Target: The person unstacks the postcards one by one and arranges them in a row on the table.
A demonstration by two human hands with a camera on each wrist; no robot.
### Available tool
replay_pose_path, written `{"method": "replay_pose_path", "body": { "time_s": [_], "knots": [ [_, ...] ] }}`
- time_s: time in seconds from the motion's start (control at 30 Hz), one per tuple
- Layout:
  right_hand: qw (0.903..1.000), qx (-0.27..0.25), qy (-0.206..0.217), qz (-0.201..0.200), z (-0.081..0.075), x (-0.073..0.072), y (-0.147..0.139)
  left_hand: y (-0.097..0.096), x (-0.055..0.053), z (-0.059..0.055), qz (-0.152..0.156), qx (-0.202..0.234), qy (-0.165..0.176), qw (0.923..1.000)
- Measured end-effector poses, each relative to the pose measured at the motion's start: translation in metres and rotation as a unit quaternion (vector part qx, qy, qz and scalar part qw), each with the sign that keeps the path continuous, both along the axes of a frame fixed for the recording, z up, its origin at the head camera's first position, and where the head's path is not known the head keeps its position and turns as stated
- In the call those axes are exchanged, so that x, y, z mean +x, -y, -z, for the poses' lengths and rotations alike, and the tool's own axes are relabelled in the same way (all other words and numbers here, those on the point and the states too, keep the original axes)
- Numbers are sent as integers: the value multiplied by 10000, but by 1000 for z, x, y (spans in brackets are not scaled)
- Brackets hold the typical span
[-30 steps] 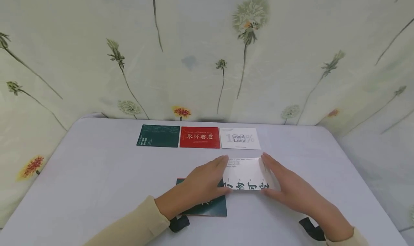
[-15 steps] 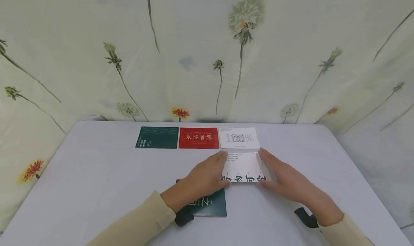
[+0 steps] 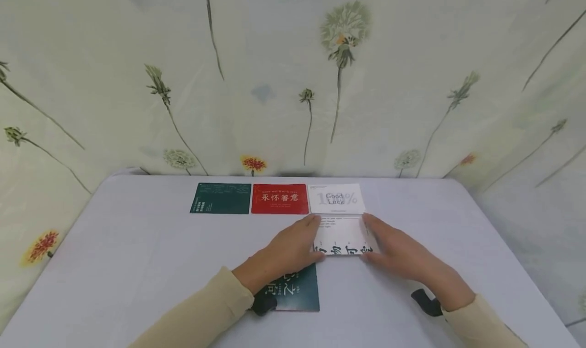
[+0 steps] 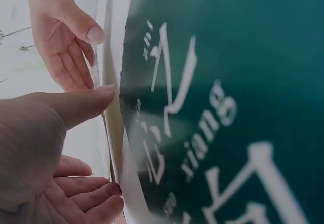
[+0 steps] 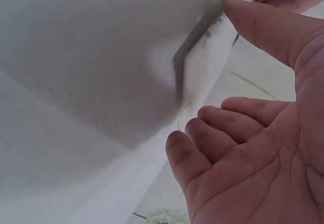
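Note:
Between both hands is a white card (image 3: 343,236) with large dark brush characters along its near edge. My left hand (image 3: 286,249) holds its left side, thumb at the near corner and fingers at the far one. The right side is held the same way by my right hand (image 3: 407,246). The card lies flat, close over the table, its far edge right at the near edge of a white "Good Luck" card (image 3: 339,198). Below my left wrist lies a dark green card (image 3: 299,292) with pale characters, partly hidden by the arm; it looms large in the left wrist view.
A red card (image 3: 279,199) and a dark green card (image 3: 222,199) sit in a row left of the "Good Luck" card. The white-covered table (image 3: 128,266) ends at a flower-patterned curtain (image 3: 256,58). Black straps hang at both wrists.
Both hands have carried the white card away from me, up to the "Good Luck" card, and lowered it. More of the near green card shows now. The row behind stays put.

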State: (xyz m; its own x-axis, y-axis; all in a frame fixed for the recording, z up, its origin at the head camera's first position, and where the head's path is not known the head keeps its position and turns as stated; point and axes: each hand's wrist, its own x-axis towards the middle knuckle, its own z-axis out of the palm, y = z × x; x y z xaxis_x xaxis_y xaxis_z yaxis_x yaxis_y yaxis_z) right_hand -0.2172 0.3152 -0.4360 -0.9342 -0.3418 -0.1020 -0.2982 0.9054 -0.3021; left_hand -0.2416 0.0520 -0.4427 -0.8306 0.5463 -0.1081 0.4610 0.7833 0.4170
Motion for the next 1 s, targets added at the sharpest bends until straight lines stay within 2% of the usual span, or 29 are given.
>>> {"method": "replay_pose_path", "body": {
  "time_s": [0.33, 0.5, 0.87, 1.0],
  "knots": [
    [9998, -140, 120, 55, 5, -1, 0, -3, -1, 4, -71, 18, -37, 10000],
    [9999, -38, 90, 107, 8, -4, 1, -5, -3, 7, -50, -70, -160, 9998],
    [9997, -121, 182, 145, 7, -3, -2, -9, -1, 6, -5, -390, -545, 9977],
    [9996, -102, 185, 174, 7, -3, -2, -8, -3, 7, -71, -332, -435, 9985]
  ]
}}
